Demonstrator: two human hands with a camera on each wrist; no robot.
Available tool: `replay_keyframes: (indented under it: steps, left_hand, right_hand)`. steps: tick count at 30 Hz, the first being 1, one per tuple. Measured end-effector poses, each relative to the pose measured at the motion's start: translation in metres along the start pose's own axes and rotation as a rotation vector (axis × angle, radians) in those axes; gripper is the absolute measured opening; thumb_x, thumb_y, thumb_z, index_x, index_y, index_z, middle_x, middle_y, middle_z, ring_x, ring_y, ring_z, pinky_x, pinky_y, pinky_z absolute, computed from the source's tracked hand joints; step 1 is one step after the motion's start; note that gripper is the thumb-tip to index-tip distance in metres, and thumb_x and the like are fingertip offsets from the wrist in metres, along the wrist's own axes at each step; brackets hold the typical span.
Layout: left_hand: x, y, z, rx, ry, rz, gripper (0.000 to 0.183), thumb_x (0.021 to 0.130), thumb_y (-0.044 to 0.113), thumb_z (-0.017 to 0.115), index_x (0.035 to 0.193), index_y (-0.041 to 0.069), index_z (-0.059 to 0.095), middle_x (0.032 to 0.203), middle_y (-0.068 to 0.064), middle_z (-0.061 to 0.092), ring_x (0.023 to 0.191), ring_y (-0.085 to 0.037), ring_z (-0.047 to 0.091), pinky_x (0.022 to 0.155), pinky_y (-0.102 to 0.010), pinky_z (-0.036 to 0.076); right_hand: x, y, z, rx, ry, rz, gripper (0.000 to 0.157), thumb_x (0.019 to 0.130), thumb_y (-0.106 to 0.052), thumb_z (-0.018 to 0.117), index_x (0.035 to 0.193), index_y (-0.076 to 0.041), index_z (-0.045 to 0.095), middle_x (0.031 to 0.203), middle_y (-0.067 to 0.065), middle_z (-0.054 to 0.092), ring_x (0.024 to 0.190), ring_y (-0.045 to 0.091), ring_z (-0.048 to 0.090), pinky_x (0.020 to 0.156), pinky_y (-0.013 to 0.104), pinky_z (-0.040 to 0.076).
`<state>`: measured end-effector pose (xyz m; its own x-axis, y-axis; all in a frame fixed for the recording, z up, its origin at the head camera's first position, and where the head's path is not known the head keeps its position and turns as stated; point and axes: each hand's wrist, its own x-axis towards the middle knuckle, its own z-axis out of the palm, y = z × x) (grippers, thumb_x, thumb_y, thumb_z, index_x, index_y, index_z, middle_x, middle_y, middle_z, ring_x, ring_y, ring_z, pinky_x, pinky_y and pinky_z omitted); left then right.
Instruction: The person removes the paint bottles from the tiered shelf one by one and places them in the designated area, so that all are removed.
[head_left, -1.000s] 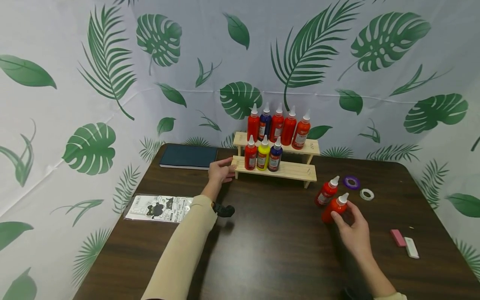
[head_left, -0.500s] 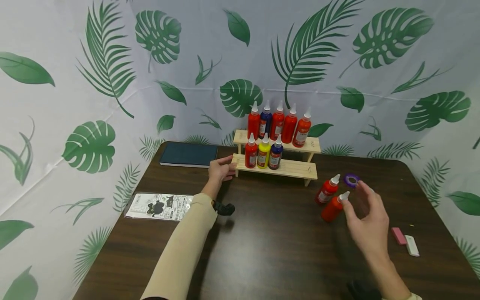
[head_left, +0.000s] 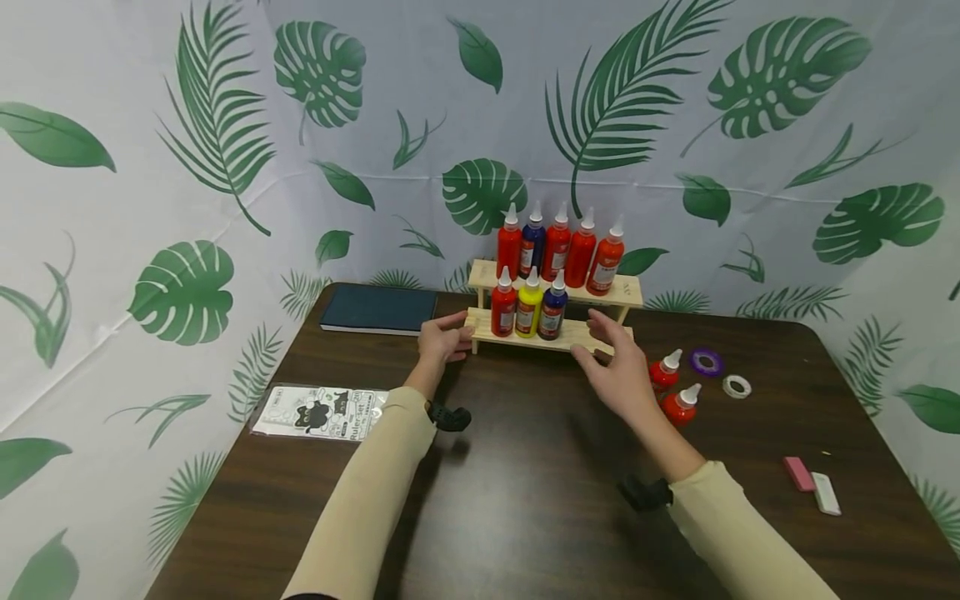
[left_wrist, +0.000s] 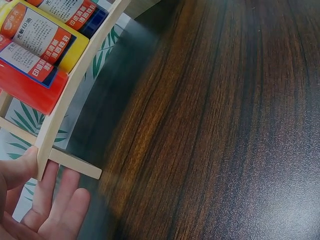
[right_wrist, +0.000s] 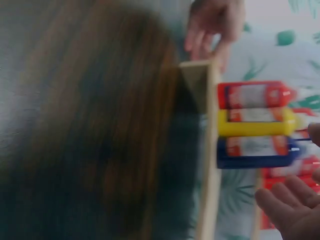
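Observation:
A two-tier wooden rack (head_left: 627,291) holds pointed-cap bottles. On its lower tier stand a red bottle (head_left: 503,313), a yellow bottle (head_left: 528,313) and a dark blue bottle (head_left: 552,315). Several red bottles and one blue bottle (head_left: 533,246) line the upper tier. My left hand (head_left: 442,340) pinches the lower tier's left end, thumb above and fingers beneath, as the left wrist view shows. Holding nothing, my right hand (head_left: 618,372) reaches with spread fingers near that tier's right end, beside the dark blue bottle. Two red bottles (head_left: 681,406) on the table are partly hidden behind the right forearm.
A dark notebook (head_left: 378,309) lies at the back left, with a packaged ruler set (head_left: 318,412) in front of it. Purple tape (head_left: 706,362) and white tape (head_left: 737,387) lie at the right. Pink (head_left: 798,473) and white (head_left: 826,493) blocks lie nearer the right edge.
My right hand has let go of the orange-red bottle on the table and moved left and forward to the rack's right end. The left hand stays on the rack.

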<state>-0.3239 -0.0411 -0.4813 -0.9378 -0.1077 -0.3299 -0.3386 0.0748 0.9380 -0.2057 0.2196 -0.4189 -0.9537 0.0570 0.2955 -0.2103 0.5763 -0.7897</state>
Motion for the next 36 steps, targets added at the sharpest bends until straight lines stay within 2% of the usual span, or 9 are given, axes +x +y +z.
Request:
replay_keyframes:
  steps: [3,8,13,19,24,28,32,36]
  left_hand:
    - [-0.001,-0.001,0.000,-0.004,0.010,0.000,0.035,0.085,0.014,0.073,0.120,0.021,0.070,0.100,-0.012,0.073,0.083,-0.026,0.072,0.073,-0.042,0.058]
    - [-0.001,0.000,0.003,-0.001,0.015,0.009,0.034,0.085,0.015,0.074,0.118,0.022,0.071,0.099,-0.011,0.073,0.080,-0.023,0.072,0.072,-0.041,0.058]
    - [-0.001,0.001,0.005,0.008,0.022,0.010,0.034,0.085,0.015,0.074,0.118,0.023,0.071,0.100,-0.011,0.073,0.078,-0.022,0.072,0.067,-0.037,0.059]
    - [-0.002,0.001,0.003,0.007,0.028,0.016,0.036,0.085,0.015,0.074,0.120,0.020,0.070,0.100,-0.012,0.072,0.080,-0.023,0.072,0.070,-0.039,0.059]
    - [-0.003,0.000,0.003,-0.015,0.013,-0.004,0.035,0.084,0.014,0.074,0.119,0.021,0.071,0.100,-0.013,0.072,0.084,-0.027,0.072,0.073,-0.043,0.058]
    - [-0.002,-0.001,0.003,-0.018,0.009,0.007,0.035,0.085,0.014,0.074,0.119,0.021,0.070,0.101,-0.013,0.072,0.085,-0.027,0.071,0.074,-0.043,0.058]
    - [-0.002,-0.001,0.001,-0.005,0.019,0.011,0.034,0.085,0.014,0.073,0.118,0.021,0.070,0.102,-0.011,0.072,0.080,-0.024,0.072,0.072,-0.041,0.058]
    - [-0.001,0.000,0.001,0.002,0.016,0.005,0.034,0.086,0.014,0.073,0.118,0.022,0.071,0.100,-0.012,0.072,0.081,-0.023,0.072,0.067,-0.036,0.059]
  right_hand:
    - [0.022,0.010,0.017,0.019,-0.071,0.058,0.062,0.093,-0.025,0.064,0.146,-0.010,0.037,0.138,0.019,0.048,0.126,0.035,0.048,0.096,0.053,0.046]
    - [0.048,0.021,0.034,-0.014,-0.065,0.091,0.065,0.093,-0.026,0.064,0.147,-0.007,0.034,0.140,0.019,0.046,0.126,0.034,0.048,0.098,0.050,0.046]
    - [0.058,0.021,0.042,-0.066,-0.051,0.095,0.064,0.093,-0.029,0.064,0.146,-0.005,0.036,0.139,0.019,0.048,0.125,0.034,0.049,0.103,0.049,0.040]
    - [0.061,0.021,0.050,-0.033,-0.021,0.136,0.055,0.096,-0.030,0.059,0.140,-0.004,0.041,0.133,0.019,0.053,0.121,0.032,0.052,0.103,0.048,0.041]
    - [0.057,0.023,0.052,0.028,-0.002,0.155,0.050,0.097,-0.027,0.057,0.137,-0.003,0.040,0.134,0.019,0.052,0.122,0.031,0.052,0.103,0.045,0.042]
    - [0.046,0.022,0.048,0.079,0.031,0.157,0.049,0.097,-0.025,0.057,0.137,-0.003,0.040,0.136,0.020,0.050,0.123,0.032,0.052,0.101,0.045,0.044]
    - [0.026,0.017,0.036,0.132,0.041,0.156,0.052,0.097,-0.025,0.058,0.138,-0.001,0.038,0.138,0.022,0.046,0.124,0.036,0.050,0.100,0.047,0.045]
    - [-0.007,0.014,0.018,0.131,0.027,0.142,0.052,0.096,-0.025,0.059,0.137,-0.001,0.040,0.136,0.022,0.048,0.122,0.036,0.052,0.098,0.047,0.046]
